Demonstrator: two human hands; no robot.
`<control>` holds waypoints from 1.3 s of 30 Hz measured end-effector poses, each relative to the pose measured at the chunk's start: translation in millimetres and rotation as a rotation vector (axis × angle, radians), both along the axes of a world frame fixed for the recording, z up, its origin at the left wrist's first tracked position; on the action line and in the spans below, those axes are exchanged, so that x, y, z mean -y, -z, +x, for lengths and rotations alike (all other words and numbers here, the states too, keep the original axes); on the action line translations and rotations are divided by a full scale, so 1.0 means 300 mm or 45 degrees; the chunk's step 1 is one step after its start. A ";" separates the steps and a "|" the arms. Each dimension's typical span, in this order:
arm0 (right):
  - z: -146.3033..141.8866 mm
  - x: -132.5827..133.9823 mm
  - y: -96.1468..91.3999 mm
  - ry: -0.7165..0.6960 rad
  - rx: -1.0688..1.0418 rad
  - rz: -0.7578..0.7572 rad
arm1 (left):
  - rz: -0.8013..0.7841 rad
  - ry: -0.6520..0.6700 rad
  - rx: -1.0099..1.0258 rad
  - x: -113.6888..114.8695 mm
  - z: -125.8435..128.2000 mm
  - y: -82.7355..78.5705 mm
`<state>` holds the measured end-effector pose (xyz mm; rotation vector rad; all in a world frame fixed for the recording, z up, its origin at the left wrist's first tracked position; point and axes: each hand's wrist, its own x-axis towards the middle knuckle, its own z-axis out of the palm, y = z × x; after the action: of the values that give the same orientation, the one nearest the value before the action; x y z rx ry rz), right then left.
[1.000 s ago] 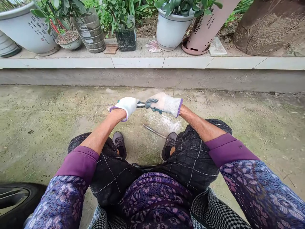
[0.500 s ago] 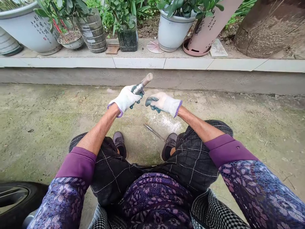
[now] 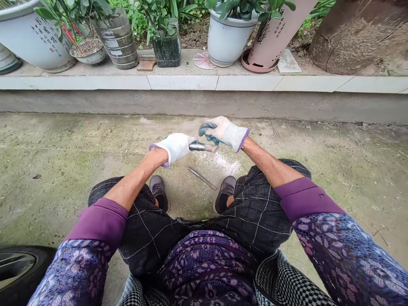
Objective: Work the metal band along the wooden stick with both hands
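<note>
Nearest: person's purple floral top [image 3: 207, 267], w/ plain purple cuffs [image 3: 98, 221] on the sleeves & dark checked trousers [image 3: 149, 231]; houndstooth cloth [image 3: 287, 282] by the hips. Tyre [image 3: 44, 267] at lower L, cut off by the frame edge.

Knees spread; grey shoes [image 3: 157, 185] flat on the concrete ground [image 3: 63, 161]. Btwn them, a bit fwd, a thin metal rod [image 3: 202, 178] lies at a slant, touched by neither hand. White powdery patch [image 3: 228, 163] just beyond it.

Hands apart, both in white purple-hemmed gloves w/ dark teal finger coating. L hand [image 3: 175, 148] clamped round a wire-wound stick [image 3: 210, 148]; silvery coils show next to the grip, bare end points R, roughly level, above the ground. R hand [image 3: 225, 132] w/ fingers bent, right by that bare end; can't tell if it touches the stick or pinches anything.

Farther: raised ledge [image 3: 181, 83] w/ white tile edge. On it, L to R: big white pot [image 3: 35, 38] w/ dark script, small bowl [image 3: 92, 55], ribbed clear planter [image 3: 119, 46], brown slab [image 3: 146, 63], dark sq. container [image 3: 166, 51], round mesh disc [image 3: 203, 60], white planter [image 3: 228, 42], pink pot [image 3: 270, 38] in a saucer [image 3: 255, 66], pale tile [image 3: 288, 63], large brown vessel [image 3: 350, 42]. Greenery [image 3: 134, 27] & soil [image 3: 194, 36] behind.
</note>
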<state>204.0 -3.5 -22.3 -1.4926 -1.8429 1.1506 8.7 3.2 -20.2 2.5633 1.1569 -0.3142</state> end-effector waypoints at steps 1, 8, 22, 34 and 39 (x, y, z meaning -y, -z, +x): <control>0.001 -0.006 0.002 0.007 -0.021 -0.005 | -0.052 -0.054 0.148 0.002 -0.002 -0.018; -0.075 0.026 -0.001 -0.017 -0.095 -0.072 | -0.192 -0.686 0.708 -0.059 -0.061 -0.091; 0.015 -0.011 -0.018 0.145 -0.056 0.035 | 0.135 -0.028 -0.127 -0.013 0.016 0.019; -0.095 0.047 0.035 -0.149 -0.008 -0.199 | 0.187 -0.453 0.159 -0.093 -0.060 -0.023; -0.063 0.041 -0.007 -0.133 0.034 -0.129 | 0.272 -0.233 -0.286 -0.076 -0.027 0.033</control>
<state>185.1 -15.9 -20.1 -1.4879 -1.9262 1.2965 0.5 25.9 -30.1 2.6258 1.5727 -0.4677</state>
